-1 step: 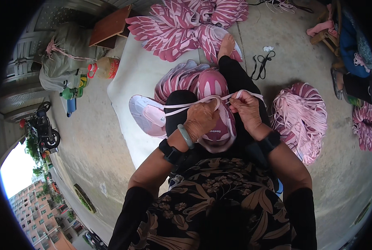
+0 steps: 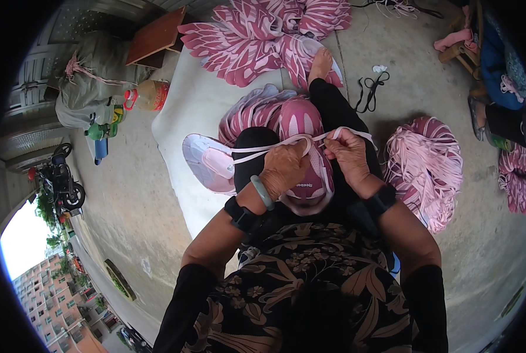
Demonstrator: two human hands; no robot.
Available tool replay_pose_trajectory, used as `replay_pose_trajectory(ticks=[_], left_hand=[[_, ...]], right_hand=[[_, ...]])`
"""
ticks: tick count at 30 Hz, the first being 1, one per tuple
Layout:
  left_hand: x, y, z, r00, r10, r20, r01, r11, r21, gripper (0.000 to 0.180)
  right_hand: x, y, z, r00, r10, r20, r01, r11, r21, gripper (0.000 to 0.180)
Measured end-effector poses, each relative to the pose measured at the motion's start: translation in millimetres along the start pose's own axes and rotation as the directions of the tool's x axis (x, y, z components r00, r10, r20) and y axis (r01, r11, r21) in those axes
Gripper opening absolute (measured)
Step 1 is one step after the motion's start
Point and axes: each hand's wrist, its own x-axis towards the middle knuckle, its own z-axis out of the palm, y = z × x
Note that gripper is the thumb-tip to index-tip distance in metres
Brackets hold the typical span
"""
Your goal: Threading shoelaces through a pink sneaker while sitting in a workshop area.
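Across my thighs rests a pink shoe upper (image 2: 301,120) with its tongue and eyelet area facing up. A pale pink shoelace (image 2: 254,152) runs over it from side to side, and one end loops over my right thigh. My left hand (image 2: 285,169), with a jade-coloured bangle on its wrist, is closed on the lace above the upper. Close by on the right, my right hand (image 2: 348,156) pinches the lace between thumb and forefinger. Just what lies between the fingertips is partly hidden. Another upper (image 2: 207,162) lies by my left knee, its light lining showing.
Stacked pink uppers (image 2: 248,44) spread on a white sheet (image 2: 177,132) ahead. To the right sits a bundle of laced uppers (image 2: 425,167); a black cord (image 2: 370,94) lies beyond it. A jug (image 2: 151,96) and sacks stand left. Another person's foot (image 2: 478,120) shows far right.
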Motion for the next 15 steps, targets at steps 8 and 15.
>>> replay_pose_trajectory(ticks=[8, 15], left_hand=[[-3, -9, -6, 0.99, -0.044, 0.132, 0.079, 0.96, -0.27, 0.025], [-26, -26, -36, 0.905, -0.302, 0.299, 0.409, 0.431, -0.804, 0.019]], right_hand=[[3, 8, 2, 0.999, -0.051, -0.016, 0.05, 0.996, -0.076, 0.005], [3, 9, 3, 0.977, -0.214, -0.009, 0.205, 0.948, -0.244, 0.006]])
